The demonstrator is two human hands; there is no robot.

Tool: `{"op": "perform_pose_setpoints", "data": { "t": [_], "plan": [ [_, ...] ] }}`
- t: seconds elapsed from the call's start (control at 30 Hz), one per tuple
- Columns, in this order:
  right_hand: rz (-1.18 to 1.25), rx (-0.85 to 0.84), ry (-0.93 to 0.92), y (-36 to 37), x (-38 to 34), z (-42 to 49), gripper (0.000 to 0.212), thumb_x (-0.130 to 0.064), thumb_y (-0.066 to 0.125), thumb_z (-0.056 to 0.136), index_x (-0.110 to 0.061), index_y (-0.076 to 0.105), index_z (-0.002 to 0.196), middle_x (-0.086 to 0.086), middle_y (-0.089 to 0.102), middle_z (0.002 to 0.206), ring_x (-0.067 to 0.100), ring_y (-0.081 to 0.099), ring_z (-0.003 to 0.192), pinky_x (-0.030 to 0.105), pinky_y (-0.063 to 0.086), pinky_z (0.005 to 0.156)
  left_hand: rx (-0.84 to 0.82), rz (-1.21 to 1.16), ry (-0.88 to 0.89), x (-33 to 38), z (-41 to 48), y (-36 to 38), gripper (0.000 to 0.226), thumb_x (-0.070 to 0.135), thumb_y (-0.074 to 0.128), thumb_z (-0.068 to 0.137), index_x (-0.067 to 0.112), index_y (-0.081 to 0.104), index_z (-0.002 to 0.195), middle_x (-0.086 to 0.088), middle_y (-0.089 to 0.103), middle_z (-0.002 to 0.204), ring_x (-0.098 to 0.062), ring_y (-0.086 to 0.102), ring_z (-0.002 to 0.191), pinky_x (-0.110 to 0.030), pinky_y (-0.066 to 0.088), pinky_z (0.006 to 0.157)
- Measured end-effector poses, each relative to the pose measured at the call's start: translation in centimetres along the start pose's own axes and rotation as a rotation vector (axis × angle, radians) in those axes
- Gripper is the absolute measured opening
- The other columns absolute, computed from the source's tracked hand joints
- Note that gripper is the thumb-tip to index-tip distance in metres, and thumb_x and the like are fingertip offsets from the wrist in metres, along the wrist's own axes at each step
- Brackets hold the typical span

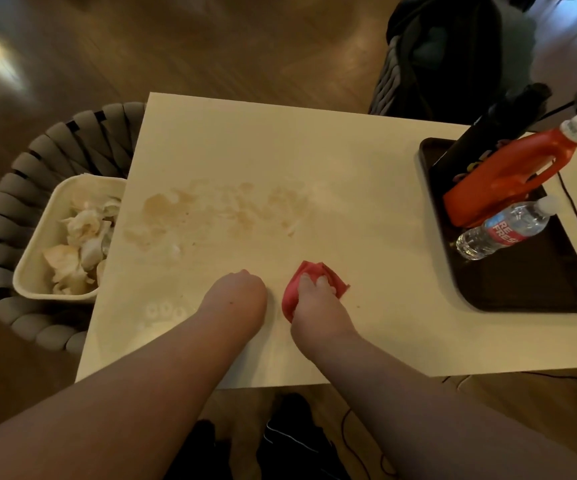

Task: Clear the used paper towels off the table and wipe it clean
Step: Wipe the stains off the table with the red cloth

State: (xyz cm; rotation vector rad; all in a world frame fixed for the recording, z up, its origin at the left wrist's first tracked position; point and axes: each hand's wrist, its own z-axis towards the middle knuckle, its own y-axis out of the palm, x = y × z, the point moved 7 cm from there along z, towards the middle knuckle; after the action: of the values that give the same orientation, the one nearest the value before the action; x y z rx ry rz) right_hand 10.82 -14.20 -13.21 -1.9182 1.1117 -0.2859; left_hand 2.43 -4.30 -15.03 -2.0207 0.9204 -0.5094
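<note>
My left forearm [124, 393] and right forearm [418, 393] reach over the near edge of the table [349, 161], with the floor and something dark below between them. My right hand [314, 301] grips a red cloth [309, 269], fingers curled over the bunched cloth and pressing it onto the tabletop near the front edge. My left hand [236, 292] rests just beside it on the table, fingers curled under like a fist, with nothing showing in it. Farther out and to the left, a brownish stain [210, 209] is smeared across the table, with a small white scrap [173, 250] at its near edge. Faint wet rings [162, 311] mark the surface beside my left arm. Off the left edge of the table, a cream bin [34, 265] holds the crumpled, stained paper towels [79, 244]; it sits on a grey woven chair [10, 209]. On the right end of the table lies a dark tray [539, 296] carrying an orange jug [508, 174] with a white cap, a water bottle [505, 229] in front of it, and a black object [487, 133] behind it which I cannot make out.
</note>
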Motion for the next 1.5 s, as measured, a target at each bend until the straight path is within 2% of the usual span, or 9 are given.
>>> {"op": "perform_pose_setpoints", "data": {
  "t": [0.23,0.37,0.5,0.77,1.0,1.1,1.2,1.33,1.5],
  "plan": [
    [-0.049,0.048,-0.031,-4.9,-4.2,6.9,0.060,-0.010,0.060,0.092,-0.010,0.037,0.148,0.017,0.038,0.149,0.036,0.040,0.140,0.043,0.043,0.110,-0.009,-0.043,0.022,-0.2,-0.3,-0.2,0.034,0.021,0.058,0.098,0.012,0.059,0.131,-0.008,0.055,0.122,-0.025,0.059,0.103,-0.031,0.040,0.074],
    [-0.151,0.045,-0.049,-7.4,-5.9,9.2,0.057,-0.012,0.060,0.093,-0.010,0.043,0.147,0.016,0.049,0.143,0.032,0.051,0.130,0.036,0.046,0.100,-0.043,-0.077,0.007,-0.2,-0.1,0.0,0.039,0.019,0.059,0.098,0.010,0.056,0.136,-0.009,0.053,0.129,-0.026,0.056,0.113,-0.032,0.040,0.077],
    [-0.213,0.041,-0.105,-9.1,-7.6,9.4,0.037,-0.008,0.052,0.099,-0.008,0.058,0.135,0.011,0.060,0.135,0.029,0.059,0.123,0.035,0.048,0.097,-0.080,-0.106,-0.003,-0.3,0.2,0.4,0.043,0.018,0.059,0.098,0.010,0.054,0.140,-0.010,0.050,0.133,-0.027,0.053,0.118,-0.034,0.046,0.084],
    [-0.264,0.014,-0.200,-7.1,-7.9,7.8,0.049,-0.011,0.056,0.097,-0.017,0.049,0.144,0.008,0.053,0.144,0.026,0.052,0.131,0.034,0.044,0.103,-0.104,-0.180,-0.030,-0.3,-0.4,-0.7,0.042,0.015,0.054,0.099,0.011,0.055,0.141,-0.009,0.050,0.140,-0.027,0.052,0.123,-0.035,0.048,0.098],
    [-0.274,-0.080,-0.245,-2.9,-5.9,4.8,0.068,-0.013,0.058,0.095,-0.022,0.030,0.157,0.007,0.026,0.165,0.032,0.042,0.140,0.044,0.040,0.114,-0.130,-0.100,0.001,0.2,-1.0,-1.2,0.049,0.021,0.051,0.101,0.013,0.047,0.149,-0.013,0.046,0.149,-0.030,0.049,0.132,-0.038,0.044,0.106],
    [-0.286,-0.146,-0.211,-2.4,-4.8,5.3,0.083,-0.012,0.058,0.096,-0.028,0.013,0.163,0.002,0.005,0.170,0.032,0.031,0.149,0.047,0.033,0.119,-0.109,-0.100,0.034,0.2,-1.1,-1.0,0.047,0.019,0.049,0.101,0.013,0.049,0.148,-0.013,0.045,0.149,-0.030,0.050,0.130,-0.038,0.045,0.103],
    [-0.349,-0.141,-0.148,-2.8,-5.6,6.9,0.093,-0.012,0.064,0.093,-0.027,0.005,0.164,0.004,0.001,0.171,0.032,0.023,0.152,0.048,0.030,0.120,-0.099,-0.120,0.035,-0.2,-0.8,-0.4,0.047,0.018,0.051,0.100,0.011,0.049,0.147,-0.012,0.047,0.144,-0.028,0.051,0.125,-0.037,0.048,0.098],
    [-0.351,-0.174,-0.102,-4.7,-6.7,9.7,0.088,-0.020,0.058,0.098,-0.028,0.001,0.163,0.002,-0.006,0.171,0.034,0.019,0.153,0.048,0.028,0.121,-0.162,-0.168,0.023,-0.4,0.2,0.5,0.053,0.019,0.055,0.100,0.009,0.043,0.150,-0.013,0.040,0.151,-0.030,0.045,0.131,-0.039,0.047,0.100],
    [-0.301,-0.131,-0.114,-7.1,-9.1,12.7,0.071,-0.033,0.045,0.106,-0.019,0.006,0.164,0.006,0.004,0.170,0.032,0.020,0.152,0.039,0.022,0.122,-0.235,-0.189,0.018,-0.2,0.7,1.6,0.063,0.015,0.048,0.103,0.008,0.021,0.160,-0.016,0.009,0.169,-0.035,0.017,0.153,-0.043,0.032,0.119]
  ]
}}
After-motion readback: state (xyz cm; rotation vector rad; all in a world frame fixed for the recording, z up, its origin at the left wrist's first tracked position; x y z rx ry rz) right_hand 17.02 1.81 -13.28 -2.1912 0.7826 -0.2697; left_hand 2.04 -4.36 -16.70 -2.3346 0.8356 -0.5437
